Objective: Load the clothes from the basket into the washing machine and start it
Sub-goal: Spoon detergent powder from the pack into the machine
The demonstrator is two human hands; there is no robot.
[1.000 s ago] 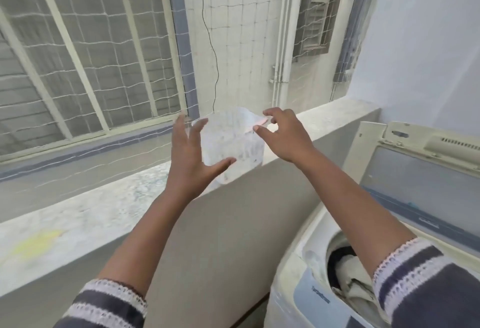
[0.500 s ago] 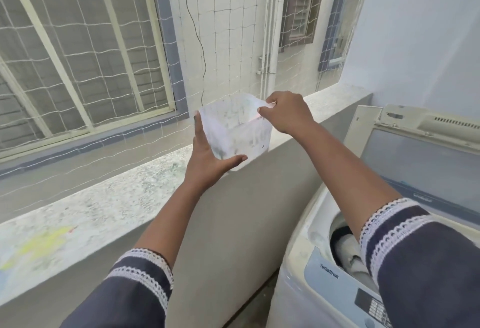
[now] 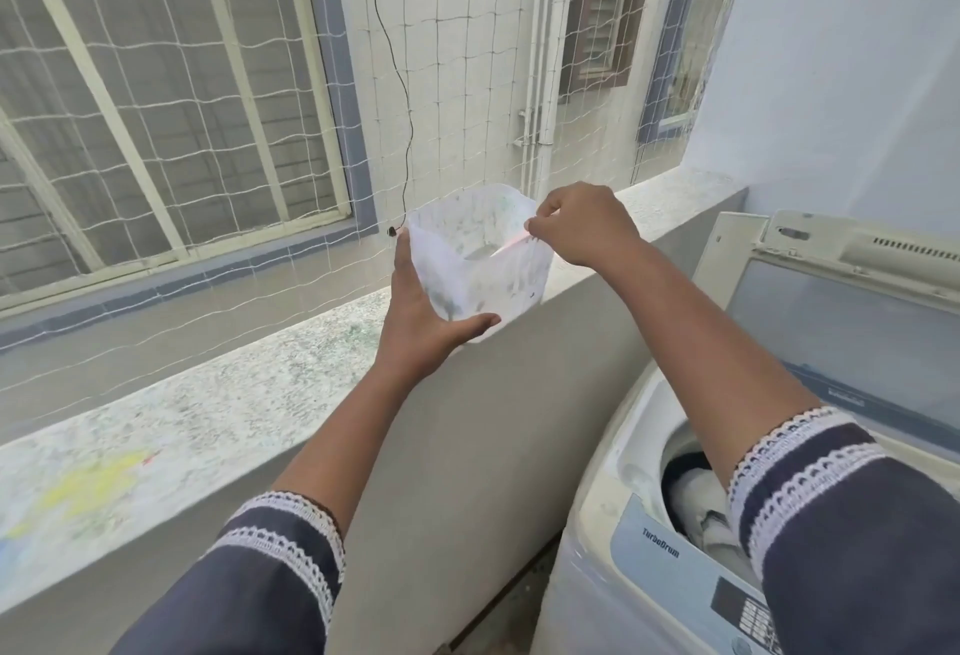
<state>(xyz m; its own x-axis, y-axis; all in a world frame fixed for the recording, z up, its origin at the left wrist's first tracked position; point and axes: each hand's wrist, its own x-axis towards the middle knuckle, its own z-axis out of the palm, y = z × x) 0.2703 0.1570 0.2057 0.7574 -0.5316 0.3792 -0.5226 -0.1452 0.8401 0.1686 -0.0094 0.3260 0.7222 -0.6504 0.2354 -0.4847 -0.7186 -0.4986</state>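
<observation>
A translucent white plastic tub (image 3: 493,259), open at the top, is held above the ledge. My left hand (image 3: 426,327) cups its side and bottom. My right hand (image 3: 582,226) pinches a thin pink scoop handle (image 3: 511,248) that reaches down into the tub. At the lower right stands the top-loading washing machine (image 3: 644,550) with its lid (image 3: 852,322) raised. Dark and white clothes (image 3: 696,498) lie in its drum, partly hidden by my right sleeve.
A speckled stone ledge (image 3: 249,394) runs from lower left to upper right, with a yellow stain at its left end. White safety netting (image 3: 467,57) closes off the opening above it. The machine's control panel (image 3: 737,613) is at the bottom right. A pale wall rises behind the machine.
The view has dropped slightly and both hands with the tub sit a little lower in frame. My right hand's fingers have closed on the pink scoop handle at the tub's rim.
</observation>
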